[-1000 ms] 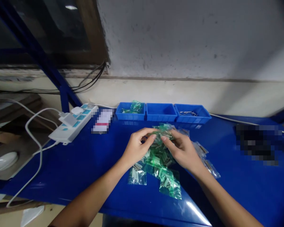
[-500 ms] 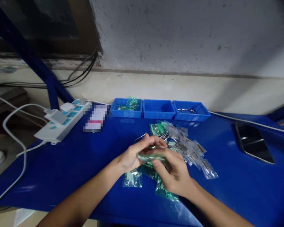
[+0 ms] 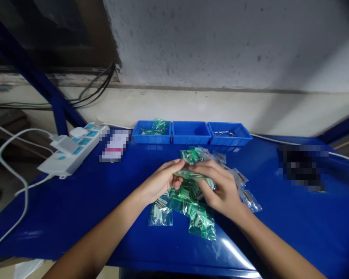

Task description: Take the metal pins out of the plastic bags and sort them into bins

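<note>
Between my two hands is a small green plastic bag [image 3: 189, 175], held above a pile of similar bags. My left hand [image 3: 166, 179] pinches its left end, thumb on top. My right hand [image 3: 219, 184] grips the other end with thumb and fingers; part of the bag is hidden behind them. Below lie several green bags [image 3: 203, 221] with pale strips inside. A clear bag [image 3: 160, 215] of pale pieces rests at the pile's left front. To the right are clear bags [image 3: 250, 199] with brownish metal-looking pieces, partly covered by my right hand.
Three blue bins stand in a row behind: the left bin [image 3: 151, 139] has green bags, the middle bin [image 3: 191, 138] shows nothing inside, the right bin [image 3: 231, 140] holds thin metal rods. A white power strip [image 3: 61, 162] with cables and a blurred card [image 3: 115, 145] are at left.
Both hands have drawn closer together around the green bag, and the left fingers have closed on it. The bag sits slightly higher in view. The camera view has shifted a little.
</note>
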A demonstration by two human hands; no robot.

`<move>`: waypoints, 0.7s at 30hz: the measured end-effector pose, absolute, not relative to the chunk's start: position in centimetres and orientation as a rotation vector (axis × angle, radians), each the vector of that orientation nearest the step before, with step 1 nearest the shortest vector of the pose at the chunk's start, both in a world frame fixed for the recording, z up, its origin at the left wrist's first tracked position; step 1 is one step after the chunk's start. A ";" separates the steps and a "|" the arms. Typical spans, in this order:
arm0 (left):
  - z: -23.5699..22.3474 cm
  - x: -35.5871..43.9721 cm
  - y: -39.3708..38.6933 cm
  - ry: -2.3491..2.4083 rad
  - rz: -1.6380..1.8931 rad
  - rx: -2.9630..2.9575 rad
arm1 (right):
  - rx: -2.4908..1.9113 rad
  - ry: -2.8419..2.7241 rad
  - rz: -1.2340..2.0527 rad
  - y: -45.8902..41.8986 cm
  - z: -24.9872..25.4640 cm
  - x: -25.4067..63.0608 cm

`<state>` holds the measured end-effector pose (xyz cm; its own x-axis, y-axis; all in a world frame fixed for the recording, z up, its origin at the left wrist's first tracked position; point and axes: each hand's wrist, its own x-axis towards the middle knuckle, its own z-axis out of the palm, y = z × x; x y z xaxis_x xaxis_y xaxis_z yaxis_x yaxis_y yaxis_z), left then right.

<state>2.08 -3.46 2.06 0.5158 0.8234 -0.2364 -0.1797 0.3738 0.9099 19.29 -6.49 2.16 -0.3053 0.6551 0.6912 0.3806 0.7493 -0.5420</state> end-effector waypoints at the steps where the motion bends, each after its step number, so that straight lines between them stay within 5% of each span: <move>1: 1.9 2.1 -3.3 0.794 0.752 0.977 | -0.817 -1.965 0.296 -6.1 2.1 19.7; 15: 1.7 1.3 -2.6 1.106 1.254 1.415 | -1.224 -1.871 0.506 -4.9 0.8 19.8; 21: 4.4 -1.3 0.4 1.359 1.887 1.931 | -1.191 -1.972 0.513 -5.8 1.3 18.8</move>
<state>-1.27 0.45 4.41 -0.1796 0.6463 0.7416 0.4982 -0.5903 0.6351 18.78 -5.83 1.26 -0.2745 0.8741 0.4009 0.5681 0.4837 -0.6658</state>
